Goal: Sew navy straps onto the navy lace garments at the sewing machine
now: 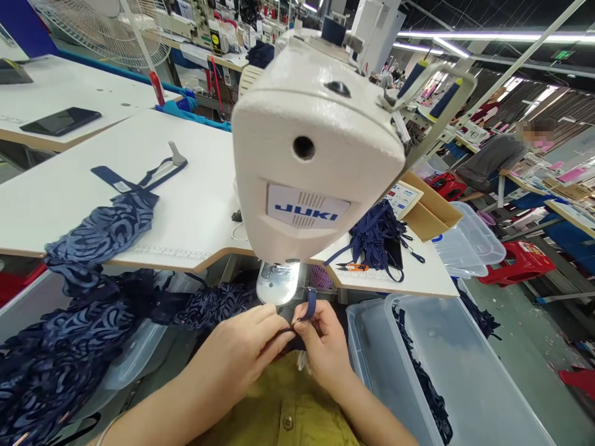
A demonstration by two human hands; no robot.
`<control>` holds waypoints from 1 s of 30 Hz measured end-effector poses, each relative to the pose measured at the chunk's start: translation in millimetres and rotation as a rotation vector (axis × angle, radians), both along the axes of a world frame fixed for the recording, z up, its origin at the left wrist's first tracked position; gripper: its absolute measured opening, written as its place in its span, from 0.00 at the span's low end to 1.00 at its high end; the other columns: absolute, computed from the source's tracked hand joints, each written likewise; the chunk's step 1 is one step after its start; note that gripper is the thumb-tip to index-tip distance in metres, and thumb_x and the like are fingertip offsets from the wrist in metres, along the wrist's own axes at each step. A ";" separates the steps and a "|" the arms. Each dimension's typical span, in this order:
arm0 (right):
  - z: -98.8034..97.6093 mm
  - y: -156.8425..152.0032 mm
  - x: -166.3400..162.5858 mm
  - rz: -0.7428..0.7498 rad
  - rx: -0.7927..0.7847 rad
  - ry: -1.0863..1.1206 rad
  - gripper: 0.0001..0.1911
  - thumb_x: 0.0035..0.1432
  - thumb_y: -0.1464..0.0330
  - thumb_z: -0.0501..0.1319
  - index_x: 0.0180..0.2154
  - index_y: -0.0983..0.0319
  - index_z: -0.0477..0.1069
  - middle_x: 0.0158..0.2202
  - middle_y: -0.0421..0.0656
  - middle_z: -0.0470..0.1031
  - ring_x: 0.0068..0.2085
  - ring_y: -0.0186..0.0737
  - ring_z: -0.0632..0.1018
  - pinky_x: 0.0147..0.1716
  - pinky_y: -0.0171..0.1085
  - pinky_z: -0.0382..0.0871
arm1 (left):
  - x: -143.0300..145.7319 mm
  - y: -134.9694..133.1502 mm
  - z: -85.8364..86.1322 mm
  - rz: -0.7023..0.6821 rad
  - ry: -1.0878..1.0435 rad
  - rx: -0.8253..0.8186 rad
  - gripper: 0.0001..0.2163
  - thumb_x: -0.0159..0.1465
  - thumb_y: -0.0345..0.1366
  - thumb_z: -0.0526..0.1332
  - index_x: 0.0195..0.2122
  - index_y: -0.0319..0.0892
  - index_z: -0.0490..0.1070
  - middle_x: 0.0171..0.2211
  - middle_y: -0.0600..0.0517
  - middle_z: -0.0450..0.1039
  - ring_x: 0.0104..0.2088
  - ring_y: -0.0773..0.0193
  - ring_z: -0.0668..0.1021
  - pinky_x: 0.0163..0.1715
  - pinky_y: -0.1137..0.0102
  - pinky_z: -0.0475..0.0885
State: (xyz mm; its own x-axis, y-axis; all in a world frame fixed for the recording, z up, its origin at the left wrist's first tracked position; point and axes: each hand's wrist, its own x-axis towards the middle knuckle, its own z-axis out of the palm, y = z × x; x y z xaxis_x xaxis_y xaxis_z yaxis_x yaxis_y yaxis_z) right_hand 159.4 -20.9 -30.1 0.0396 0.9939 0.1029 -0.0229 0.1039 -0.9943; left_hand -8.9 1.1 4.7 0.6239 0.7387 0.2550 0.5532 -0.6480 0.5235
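Both my hands meet just below the head of a white JUKI sewing machine (pixel 307 155). My left hand (pixel 242 350) is closed in a pinch on the edge of dark navy fabric (pixel 218 303). My right hand (pixel 323 344) pinches a narrow navy strap (pixel 310 303) that loops upward from its fingers. The strap end and the fabric edge meet between the two hands, close under the lit needle plate (pixel 277 282).
Navy lace garments (pixel 69 297) trail from the white table (pixel 186 204) down to my left. More navy straps (pixel 376 238) and orange snips (pixel 353 267) lie right of the machine. Clear plastic bins (pixel 465 371) stand to my right. Another person (pixel 502 155) sits far right.
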 end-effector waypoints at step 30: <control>7.1 80.2 -2.4 -0.036 -0.036 -0.055 0.04 0.58 0.65 0.57 0.33 0.58 0.64 0.21 0.31 0.55 0.23 0.33 0.62 0.31 0.33 0.63 | -6.6 20.3 -20.8 0.103 0.098 0.591 0.16 0.66 0.30 0.52 0.53 0.44 0.69 0.53 0.54 0.73 0.52 0.62 0.73 0.46 0.67 0.63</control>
State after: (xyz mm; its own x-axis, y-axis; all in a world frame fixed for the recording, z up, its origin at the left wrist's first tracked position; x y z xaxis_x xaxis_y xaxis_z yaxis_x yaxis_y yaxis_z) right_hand 157.0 59.3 -23.0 0.0706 0.9951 0.0697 0.0353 0.0674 -0.9971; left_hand -15.4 21.5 -16.1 0.5978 0.5477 0.5854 0.6561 -0.7538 0.0353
